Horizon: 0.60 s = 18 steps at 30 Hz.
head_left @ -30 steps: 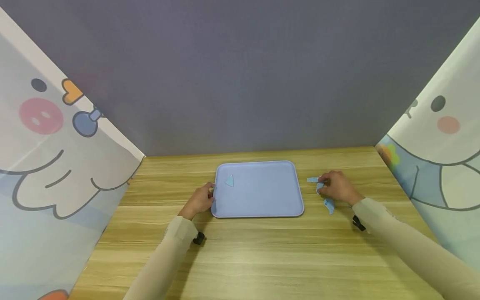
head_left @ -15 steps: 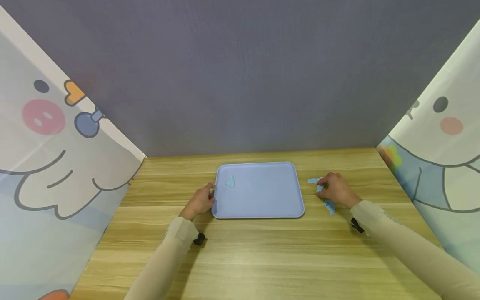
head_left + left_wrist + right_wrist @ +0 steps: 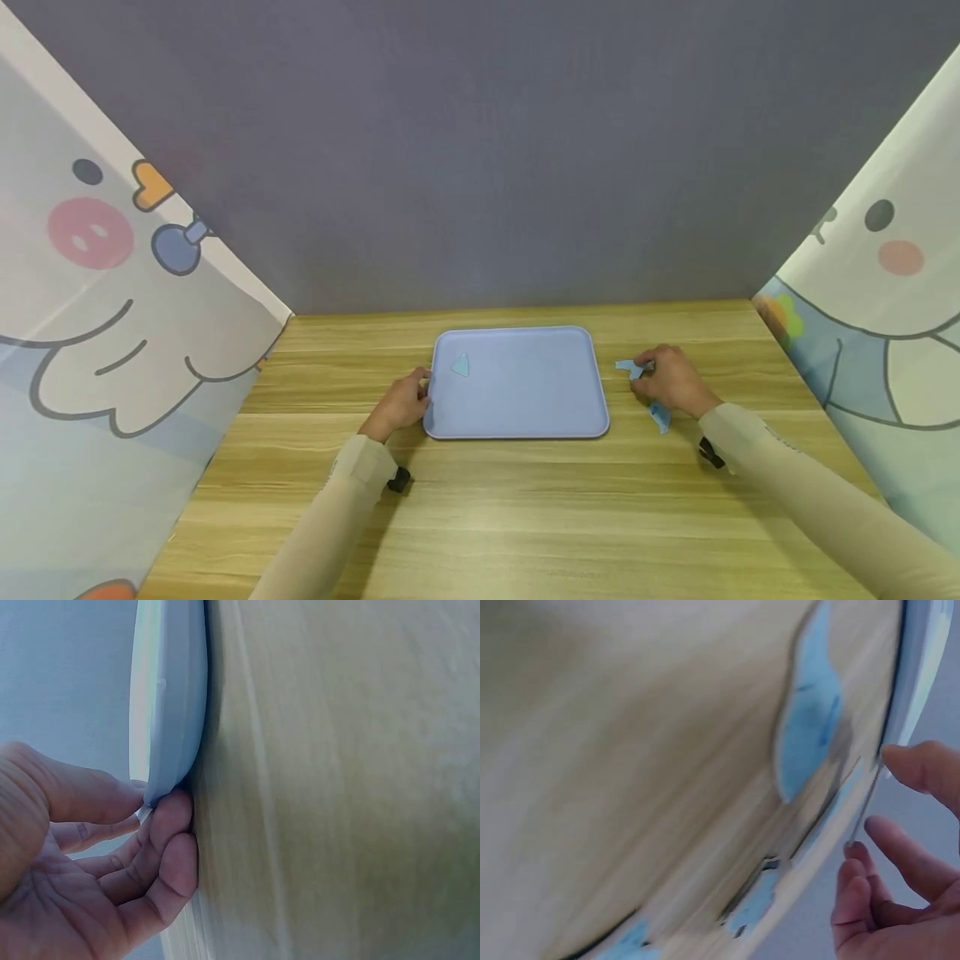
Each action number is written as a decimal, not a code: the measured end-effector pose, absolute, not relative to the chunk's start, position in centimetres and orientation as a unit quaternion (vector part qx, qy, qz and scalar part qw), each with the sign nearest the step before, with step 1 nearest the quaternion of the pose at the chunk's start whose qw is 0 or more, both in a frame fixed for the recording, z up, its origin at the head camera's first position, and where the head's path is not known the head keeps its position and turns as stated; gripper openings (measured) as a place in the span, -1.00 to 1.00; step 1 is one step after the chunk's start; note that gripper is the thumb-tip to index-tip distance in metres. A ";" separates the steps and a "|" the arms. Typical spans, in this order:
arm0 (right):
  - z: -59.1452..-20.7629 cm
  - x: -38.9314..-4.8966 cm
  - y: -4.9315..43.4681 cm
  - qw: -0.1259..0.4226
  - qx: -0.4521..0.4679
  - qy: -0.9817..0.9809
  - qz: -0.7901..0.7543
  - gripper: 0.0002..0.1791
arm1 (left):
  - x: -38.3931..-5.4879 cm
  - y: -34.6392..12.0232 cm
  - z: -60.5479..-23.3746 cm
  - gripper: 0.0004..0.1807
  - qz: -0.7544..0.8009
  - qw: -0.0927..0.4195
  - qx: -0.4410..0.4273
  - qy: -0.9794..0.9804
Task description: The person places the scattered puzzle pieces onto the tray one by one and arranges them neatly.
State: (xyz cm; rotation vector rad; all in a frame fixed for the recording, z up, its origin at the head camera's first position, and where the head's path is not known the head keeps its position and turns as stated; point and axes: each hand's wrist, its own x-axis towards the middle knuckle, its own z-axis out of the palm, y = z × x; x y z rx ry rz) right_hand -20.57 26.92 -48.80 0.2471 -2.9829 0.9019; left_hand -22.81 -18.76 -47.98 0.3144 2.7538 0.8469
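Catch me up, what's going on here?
A person's left hand pinches the left edge of a pale blue rectangular tray with rounded corners, which sits on a wood-grain table. The right hand, to the right of the tray, appears to pinch a thin light-blue piece. More flat, irregular light-blue pieces lie on the table near that hand. One light-blue triangular piece lies in the tray, toward its far left corner.

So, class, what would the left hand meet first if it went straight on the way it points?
The tray, whose edge the left hand holds; beyond that, probably the pale blue piece lying on it, roughly in line.
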 end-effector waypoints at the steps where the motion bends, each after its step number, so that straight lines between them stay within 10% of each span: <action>1: -48.7 -20.6 26.8 0.016 0.082 -0.953 0.292 -0.58 | -22.8 -18.8 -48.0 -0.49 0.290 0.120 0.109 0.943; 18: -46.4 -22.0 22.3 0.076 0.150 -0.939 0.302 -0.67 | -22.8 -18.7 -48.2 -0.49 0.292 0.120 0.108 0.943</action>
